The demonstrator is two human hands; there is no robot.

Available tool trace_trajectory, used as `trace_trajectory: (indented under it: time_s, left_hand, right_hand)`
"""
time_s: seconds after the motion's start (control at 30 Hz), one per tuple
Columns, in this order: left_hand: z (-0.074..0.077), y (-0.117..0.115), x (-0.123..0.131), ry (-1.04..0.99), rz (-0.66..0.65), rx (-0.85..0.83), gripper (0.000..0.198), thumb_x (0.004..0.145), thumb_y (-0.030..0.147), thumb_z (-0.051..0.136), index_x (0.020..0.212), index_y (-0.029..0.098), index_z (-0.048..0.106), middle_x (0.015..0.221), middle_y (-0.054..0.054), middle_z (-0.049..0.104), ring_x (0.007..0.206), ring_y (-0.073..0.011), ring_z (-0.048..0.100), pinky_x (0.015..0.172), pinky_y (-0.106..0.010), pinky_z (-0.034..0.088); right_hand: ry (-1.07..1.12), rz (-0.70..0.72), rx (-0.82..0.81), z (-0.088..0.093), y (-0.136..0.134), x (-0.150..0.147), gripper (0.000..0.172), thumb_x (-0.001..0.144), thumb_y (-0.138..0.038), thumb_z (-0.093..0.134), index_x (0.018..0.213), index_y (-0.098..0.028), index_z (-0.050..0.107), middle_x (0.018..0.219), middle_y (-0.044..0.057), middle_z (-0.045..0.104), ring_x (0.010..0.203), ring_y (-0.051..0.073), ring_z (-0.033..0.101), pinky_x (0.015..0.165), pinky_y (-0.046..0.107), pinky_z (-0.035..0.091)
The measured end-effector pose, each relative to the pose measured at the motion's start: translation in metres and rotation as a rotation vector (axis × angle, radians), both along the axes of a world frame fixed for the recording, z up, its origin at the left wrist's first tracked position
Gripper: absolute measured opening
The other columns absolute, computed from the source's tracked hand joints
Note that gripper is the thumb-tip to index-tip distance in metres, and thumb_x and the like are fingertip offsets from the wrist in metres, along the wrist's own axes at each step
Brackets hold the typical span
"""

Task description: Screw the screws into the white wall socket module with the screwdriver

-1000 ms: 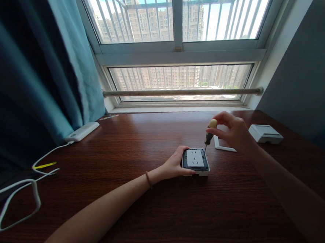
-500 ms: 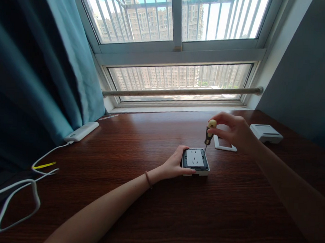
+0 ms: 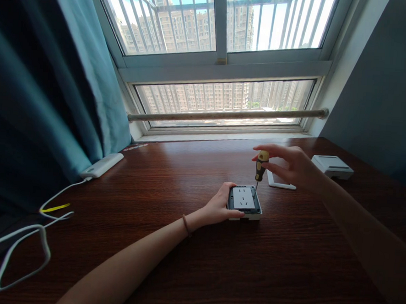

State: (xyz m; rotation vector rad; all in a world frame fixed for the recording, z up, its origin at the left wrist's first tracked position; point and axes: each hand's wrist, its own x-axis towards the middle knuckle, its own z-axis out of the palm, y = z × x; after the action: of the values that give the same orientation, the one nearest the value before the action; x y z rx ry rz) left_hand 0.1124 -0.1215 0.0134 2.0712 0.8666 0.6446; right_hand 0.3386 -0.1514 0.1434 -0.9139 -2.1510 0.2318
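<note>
A white wall socket (image 3: pixel 244 198) with a dark mounting frame sits in a white box on the dark wooden table. My left hand (image 3: pixel 217 205) grips it from the left, fingers at the back edge and thumb along the front. Between the fingers of my right hand (image 3: pixel 288 164) is a screwdriver (image 3: pixel 261 166) with a yellow and black handle, held nearly upright. Its thin shaft reaches down to the right side of the socket's frame. Whether the tip sits in a screw is too small to tell. Partly behind my right hand lies a white cover frame (image 3: pixel 280 184).
Farther right stands another white box-like part (image 3: pixel 333 167). On the left, a white power strip (image 3: pixel 102 165) with a looping white cable (image 3: pixel 42 241) lies by the blue curtain (image 3: pixel 99 95). The window and a rail (image 3: pixel 226 116) run along the table's back edge.
My right hand has shifted its fingers on the screwdriver handle, the index finger now stretching past it. The handle has turned slightly. My left hand and the socket stay in place.
</note>
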Motion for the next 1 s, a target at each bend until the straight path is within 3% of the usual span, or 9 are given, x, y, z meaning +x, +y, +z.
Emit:
trace_trajectory:
  time_s: [0.13, 0.3, 0.4, 0.57, 0.7, 0.77, 0.9, 1.0]
  left_hand:
    - [0.001, 0.001, 0.002, 0.004, -0.022, 0.063, 0.078, 0.061, 0.042, 0.069, 0.124, 0.02, 0.031, 0.122, -0.011, 0.037, 0.114, -0.0276, 0.038, 0.099, -0.044, 0.03]
    - [0.002, 0.0, 0.003, -0.002, -0.018, 0.095, 0.073, 0.062, 0.041, 0.069, 0.122, 0.019, 0.033, 0.12, -0.011, 0.038, 0.113, -0.0273, 0.038, 0.1, -0.044, 0.03]
    - [0.002, 0.0, 0.004, -0.004, -0.009, 0.088, 0.073, 0.061, 0.041, 0.069, 0.122, 0.019, 0.034, 0.119, -0.01, 0.039, 0.114, -0.0283, 0.038, 0.1, -0.045, 0.029]
    - [0.004, -0.001, 0.003, 0.005, -0.012, 0.088, 0.074, 0.06, 0.042, 0.069, 0.122, 0.021, 0.034, 0.119, -0.009, 0.04, 0.112, -0.0275, 0.04, 0.098, -0.045, 0.032]
    - [0.005, -0.002, 0.002, 0.002, -0.015, 0.097, 0.074, 0.06, 0.042, 0.069, 0.122, 0.021, 0.034, 0.118, -0.009, 0.04, 0.111, -0.0269, 0.041, 0.098, -0.043, 0.033]
    - [0.005, -0.003, 0.002, -0.003, -0.012, 0.095, 0.074, 0.06, 0.042, 0.07, 0.122, 0.021, 0.035, 0.118, -0.009, 0.04, 0.111, -0.0272, 0.041, 0.097, -0.044, 0.033]
    - [0.005, -0.003, 0.002, -0.006, -0.005, 0.082, 0.075, 0.059, 0.042, 0.07, 0.122, 0.021, 0.035, 0.118, -0.009, 0.04, 0.11, -0.0269, 0.041, 0.097, -0.044, 0.033]
    - [0.004, -0.002, 0.002, -0.004, -0.005, 0.087, 0.075, 0.059, 0.042, 0.07, 0.122, 0.021, 0.035, 0.118, -0.009, 0.04, 0.111, -0.0268, 0.041, 0.097, -0.044, 0.033]
  right_hand:
    - [0.009, -0.12, 0.017, -0.002, 0.001, -0.001, 0.029, 0.076, -0.029, 0.062, 0.103, -0.021, 0.058, 0.087, 0.004, 0.068, 0.082, 0.02, 0.065, 0.074, 0.034, 0.051]
    - [0.013, -0.27, 0.148, -0.005, 0.0, -0.006, 0.033, 0.063, -0.04, 0.072, 0.085, -0.02, 0.057, 0.071, 0.003, 0.066, 0.067, 0.02, 0.064, 0.06, 0.031, 0.049]
    - [-0.004, -0.292, 0.204, -0.007, -0.002, -0.009, 0.033, 0.065, -0.043, 0.07, 0.083, -0.02, 0.056, 0.068, 0.002, 0.064, 0.062, 0.018, 0.062, 0.058, 0.03, 0.048]
    - [-0.098, -0.18, 0.222, -0.005, -0.002, -0.007, 0.034, 0.075, -0.038, 0.063, 0.103, -0.02, 0.056, 0.085, 0.006, 0.065, 0.074, 0.018, 0.061, 0.068, 0.032, 0.049]
    - [-0.1, 0.029, 0.079, 0.003, -0.004, -0.003, 0.04, 0.083, -0.025, 0.052, 0.122, -0.02, 0.046, 0.101, 0.007, 0.065, 0.09, 0.019, 0.061, 0.078, 0.034, 0.05]
    - [-0.058, 0.072, -0.008, 0.006, -0.006, -0.002, 0.037, 0.085, -0.022, 0.047, 0.122, -0.021, 0.047, 0.1, 0.006, 0.066, 0.088, 0.018, 0.063, 0.077, 0.033, 0.051]
    - [0.026, -0.08, -0.024, 0.003, -0.004, -0.005, 0.023, 0.077, -0.031, 0.06, 0.096, -0.019, 0.059, 0.082, 0.004, 0.068, 0.075, 0.018, 0.065, 0.069, 0.032, 0.052]
    - [0.074, -0.226, 0.055, -0.005, -0.002, -0.009, 0.031, 0.067, -0.039, 0.069, 0.088, -0.019, 0.059, 0.072, 0.003, 0.065, 0.066, 0.019, 0.064, 0.061, 0.031, 0.052]
